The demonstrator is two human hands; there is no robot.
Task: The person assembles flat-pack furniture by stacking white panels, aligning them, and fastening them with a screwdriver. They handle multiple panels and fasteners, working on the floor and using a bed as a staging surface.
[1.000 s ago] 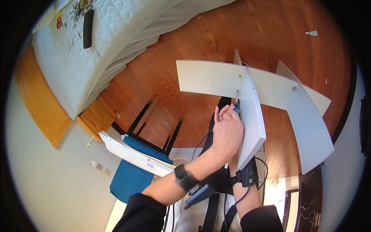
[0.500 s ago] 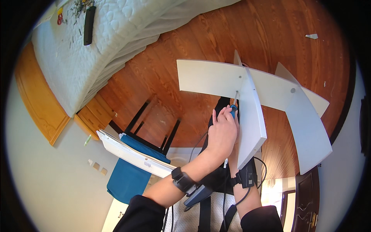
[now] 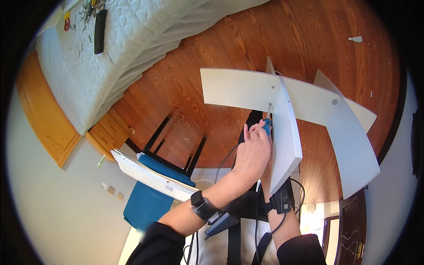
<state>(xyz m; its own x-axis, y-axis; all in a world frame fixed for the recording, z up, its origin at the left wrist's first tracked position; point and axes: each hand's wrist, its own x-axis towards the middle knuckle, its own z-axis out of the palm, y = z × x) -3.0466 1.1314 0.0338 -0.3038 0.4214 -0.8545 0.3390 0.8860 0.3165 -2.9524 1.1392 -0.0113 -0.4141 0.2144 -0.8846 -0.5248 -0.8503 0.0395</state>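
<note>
Wooden floor: reddish-brown boards, glossy, filling the middle of the view.
Mattress: white, quilted, upper left, lying on a light wooden bed frame.
Black oblong object: on the mattress top, beside small scattered bits too small to identify.
Black chair frame: standing on the floor below the mattress corner.
Teal cloth: lower left, partly under a loose white board lying slantwise.
White scrap: alone on the floor, upper right.
Dark wooden door: lower right edge.
</note>
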